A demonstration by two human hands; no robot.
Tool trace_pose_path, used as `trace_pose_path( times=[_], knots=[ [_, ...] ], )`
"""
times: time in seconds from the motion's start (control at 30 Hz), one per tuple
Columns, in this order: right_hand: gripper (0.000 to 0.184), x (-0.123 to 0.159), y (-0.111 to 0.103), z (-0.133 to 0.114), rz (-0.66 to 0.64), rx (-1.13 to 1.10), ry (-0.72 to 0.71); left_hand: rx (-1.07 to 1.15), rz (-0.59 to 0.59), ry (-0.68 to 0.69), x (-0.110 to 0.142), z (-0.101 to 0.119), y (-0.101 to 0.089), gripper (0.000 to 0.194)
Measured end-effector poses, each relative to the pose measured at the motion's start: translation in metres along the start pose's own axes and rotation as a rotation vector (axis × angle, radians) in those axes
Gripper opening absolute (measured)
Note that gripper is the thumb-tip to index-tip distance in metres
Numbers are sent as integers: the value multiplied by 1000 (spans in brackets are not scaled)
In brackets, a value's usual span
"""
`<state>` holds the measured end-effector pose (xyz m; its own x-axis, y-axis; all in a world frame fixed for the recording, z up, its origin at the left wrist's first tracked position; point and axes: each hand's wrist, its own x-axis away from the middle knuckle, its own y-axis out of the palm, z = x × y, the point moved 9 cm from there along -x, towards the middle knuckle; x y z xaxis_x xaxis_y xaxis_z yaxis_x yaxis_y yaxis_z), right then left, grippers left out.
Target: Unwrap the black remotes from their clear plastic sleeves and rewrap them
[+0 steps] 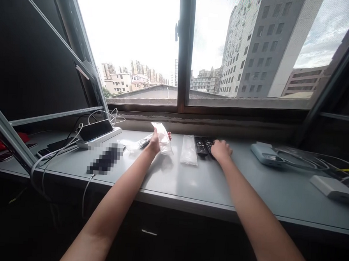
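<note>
My left hand [155,142] is closed around a clear plastic bag [162,138], lifted slightly off the grey desk [172,177]. My right hand [220,150] rests on two black remote controls [202,145] lying side by side; its fingers curl over the right one. A second clear bag [189,150] lies flat between my hands. Another remote in plastic [141,142] lies just left of my left hand.
At the left are a power strip with a phone on it [96,132], white cables [59,149] and a blurred dark object [105,159]. At the right lie a blue power bank [266,154], cables and a white box [333,188]. A window runs behind the desk.
</note>
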<state>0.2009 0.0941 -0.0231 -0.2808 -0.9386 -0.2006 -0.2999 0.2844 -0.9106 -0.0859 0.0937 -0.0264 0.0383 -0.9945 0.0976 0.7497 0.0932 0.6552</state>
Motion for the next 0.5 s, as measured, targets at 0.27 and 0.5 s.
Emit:
trace_pose_path(
  times=[0.27,0.5],
  knots=[
    [41,-18,-3,23,-61,-30,54,-24,15,-75,-16,-13,2,53],
    [48,-20,-3,34,-83,29,82,23,-32,-36,-43,-13,20,45]
  ],
)
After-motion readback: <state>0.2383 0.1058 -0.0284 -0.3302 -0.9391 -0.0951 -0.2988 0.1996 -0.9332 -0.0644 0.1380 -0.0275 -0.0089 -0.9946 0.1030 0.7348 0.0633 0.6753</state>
